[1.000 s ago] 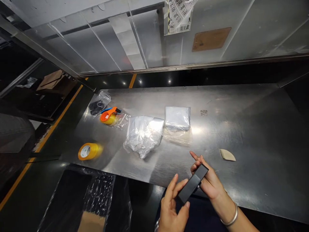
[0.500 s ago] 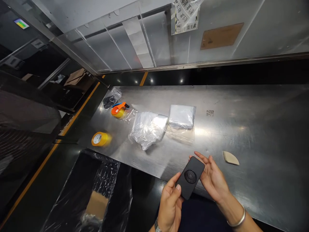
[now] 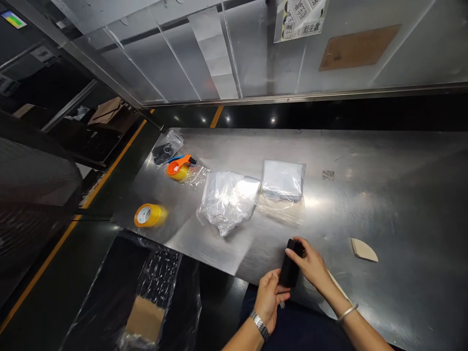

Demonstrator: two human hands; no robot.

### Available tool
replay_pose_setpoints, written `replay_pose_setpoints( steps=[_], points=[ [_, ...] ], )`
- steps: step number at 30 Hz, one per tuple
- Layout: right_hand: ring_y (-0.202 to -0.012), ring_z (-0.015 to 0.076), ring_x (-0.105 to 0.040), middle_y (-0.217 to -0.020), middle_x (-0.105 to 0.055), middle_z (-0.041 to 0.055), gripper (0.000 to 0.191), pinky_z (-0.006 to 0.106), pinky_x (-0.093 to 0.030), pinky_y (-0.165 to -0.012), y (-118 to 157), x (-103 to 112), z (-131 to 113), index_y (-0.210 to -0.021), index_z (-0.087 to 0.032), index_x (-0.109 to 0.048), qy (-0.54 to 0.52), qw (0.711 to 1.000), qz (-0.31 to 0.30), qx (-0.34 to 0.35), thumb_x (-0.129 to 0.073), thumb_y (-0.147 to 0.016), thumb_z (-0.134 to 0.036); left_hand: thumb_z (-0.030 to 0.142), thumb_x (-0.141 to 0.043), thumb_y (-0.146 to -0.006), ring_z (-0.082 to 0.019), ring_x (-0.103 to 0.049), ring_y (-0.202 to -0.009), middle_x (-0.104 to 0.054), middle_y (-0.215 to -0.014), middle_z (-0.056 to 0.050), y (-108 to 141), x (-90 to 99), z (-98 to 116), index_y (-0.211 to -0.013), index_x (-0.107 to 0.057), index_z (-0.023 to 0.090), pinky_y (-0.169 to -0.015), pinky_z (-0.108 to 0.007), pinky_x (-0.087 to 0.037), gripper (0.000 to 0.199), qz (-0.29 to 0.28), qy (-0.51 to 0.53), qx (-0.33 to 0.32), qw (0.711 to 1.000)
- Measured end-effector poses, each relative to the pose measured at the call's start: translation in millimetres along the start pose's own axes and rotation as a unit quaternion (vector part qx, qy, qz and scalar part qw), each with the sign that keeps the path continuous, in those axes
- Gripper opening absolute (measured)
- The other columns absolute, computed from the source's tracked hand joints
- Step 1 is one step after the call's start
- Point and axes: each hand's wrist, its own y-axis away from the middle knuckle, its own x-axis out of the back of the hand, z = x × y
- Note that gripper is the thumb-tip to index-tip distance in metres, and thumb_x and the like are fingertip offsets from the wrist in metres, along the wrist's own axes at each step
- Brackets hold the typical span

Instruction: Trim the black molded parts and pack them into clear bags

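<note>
A black, slim rectangular device [image 3: 290, 267] is held between both hands over the near edge of the metal table, turned so a narrow side faces up. My left hand [image 3: 268, 297] grips its lower end, with a metal watch band at the wrist. At its upper end, my right hand [image 3: 310, 261] has thumb and fingers closed around the corner; a silver bangle circles that wrist. The round dial on the device's broad face is out of sight now. Beyond the hands lie a crumpled clear plastic bag [image 3: 230, 200] and a stack of clear bags [image 3: 283, 179].
On the metal table [image 3: 387, 195] are a yellow tape roll [image 3: 149, 215], an orange tape dispenser [image 3: 179, 167], a bag of black items [image 3: 166, 147] and a beige wedge [image 3: 364, 250]. A plastic-lined container [image 3: 98, 292] with cardboard stands at lower left.
The device has turned from its dial face onto a narrow side. My right hand, open beside it before, has closed on its upper end. The view has shifted slightly.
</note>
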Motion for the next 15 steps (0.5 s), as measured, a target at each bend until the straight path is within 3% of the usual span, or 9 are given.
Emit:
replay_pose_setpoints(
  steps=[3,7,11,15],
  points=[
    [-0.085,0.0205,-0.055,-0.088,-0.058,0.0056,0.041,0.039,-0.041,-0.082,-20.8,-17.9,11.2,-0.096,-0.015,-0.058,0.153,0.986,0.057,0.022,-0.068,-0.068,-0.042,0.04,-0.068,-0.067,-0.019,-0.058,-0.073,-0.062,-0.096,-0.013,-25.3,12.4,0.1,-0.101,-0.064,0.01,-0.069,-0.034,-0.046,0.045,0.024,-0.082,-0.022,0.996],
    [-0.07,0.0134,-0.054,-0.078,-0.054,0.0018,0.032,0.033,-0.044,-0.069,-33.9,-36.3,17.6,-0.089,-0.012,-0.056,0.293,0.951,0.086,0.042,-0.063,-0.076,-0.041,0.022,-0.072,-0.059,-0.022,-0.055,-0.077,-0.063,-0.086,-0.009,-44.7,22.1,6.2,-0.087,-0.07,0.015,-0.085,-0.038,-0.041,0.03,0.035,-0.173,-0.097,0.979],
    [-0.062,0.0107,-0.052,-0.072,-0.053,0.0007,0.035,0.029,-0.044,-0.061,-42.5,-41.2,12.8,-0.094,-0.012,-0.056,0.36,0.925,0.096,0.077,-0.056,-0.082,-0.045,0.019,-0.068,-0.062,-0.026,-0.055,-0.081,-0.063,-0.076,-0.008,-55.5,24.0,22.0,-0.079,-0.072,0.018,-0.091,-0.041,-0.039,0.018,0.03,-0.222,-0.164,0.961],
    [-0.075,0.013,-0.055,-0.081,-0.057,0.0023,0.026,0.031,-0.047,-0.069,-60.3,-40.2,-0.8,-0.103,-0.015,-0.057,0.37,0.911,0.087,0.164,-0.044,-0.091,-0.034,0.024,-0.06,-0.072,-0.026,-0.056,-0.085,-0.063,-0.083,-0.01,-76.4,11.8,59.6,-0.093,-0.07,0.018,-0.088,-0.04,-0.042,0.024,0.036,-0.231,-0.25,0.94]
  ],
)
